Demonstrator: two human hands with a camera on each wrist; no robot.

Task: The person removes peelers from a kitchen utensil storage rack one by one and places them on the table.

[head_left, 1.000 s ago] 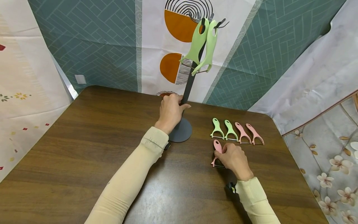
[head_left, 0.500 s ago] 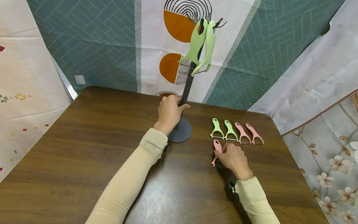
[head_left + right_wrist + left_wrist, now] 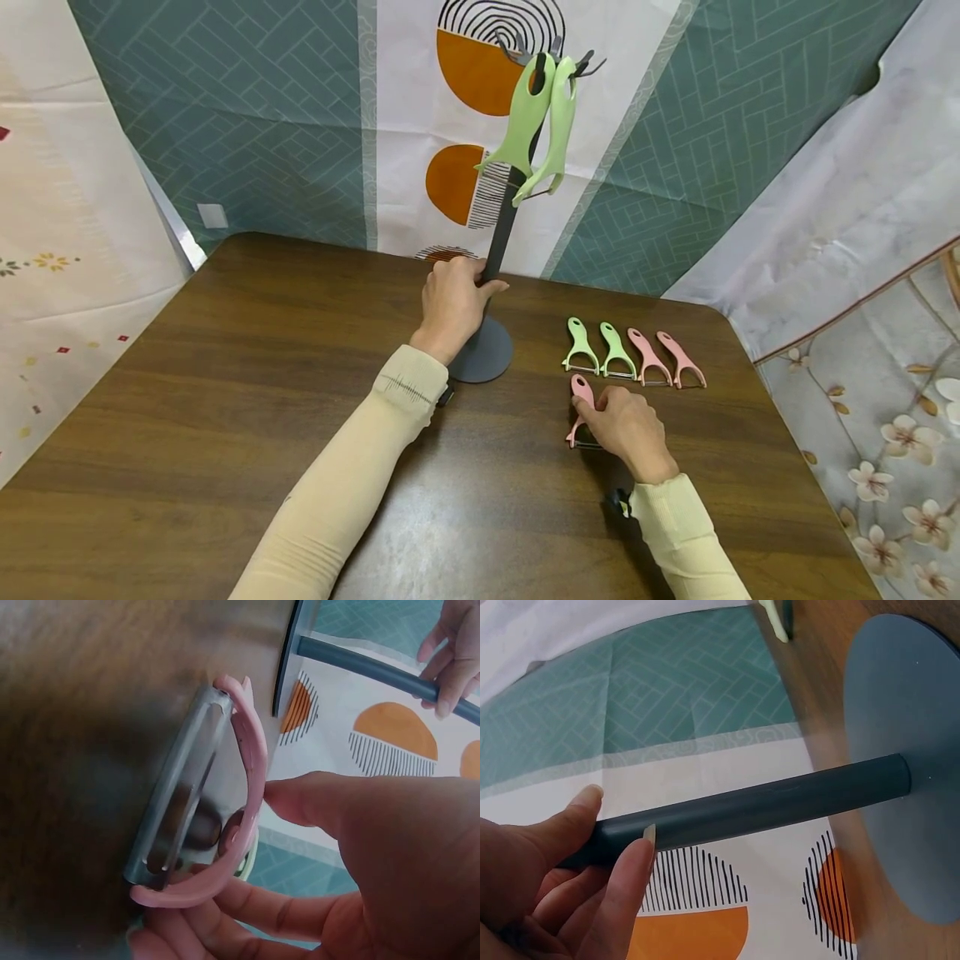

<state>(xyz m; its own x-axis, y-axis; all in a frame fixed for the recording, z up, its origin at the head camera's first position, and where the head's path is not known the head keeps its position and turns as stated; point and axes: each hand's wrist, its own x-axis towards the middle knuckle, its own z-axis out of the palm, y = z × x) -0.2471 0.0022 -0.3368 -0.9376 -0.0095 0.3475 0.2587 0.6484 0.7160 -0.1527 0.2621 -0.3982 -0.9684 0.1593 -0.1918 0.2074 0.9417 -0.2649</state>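
Observation:
My left hand grips the lower pole of a dark grey stand, just above its round base. In the left wrist view, thumb and fingers wrap the pole. Two light green peelers hang from the hooks at its top. My right hand pinches a pink Y-shaped peeler low at the table, to the right of the base. The right wrist view shows the thumb on one side of the pink peeler and fingers on the other; its handle is mostly hidden there.
Behind the right hand, two green peelers and two pink peelers lie in a row on the brown wooden table. A patterned cloth hangs along the table's back edge, and a flowered cloth is at the right.

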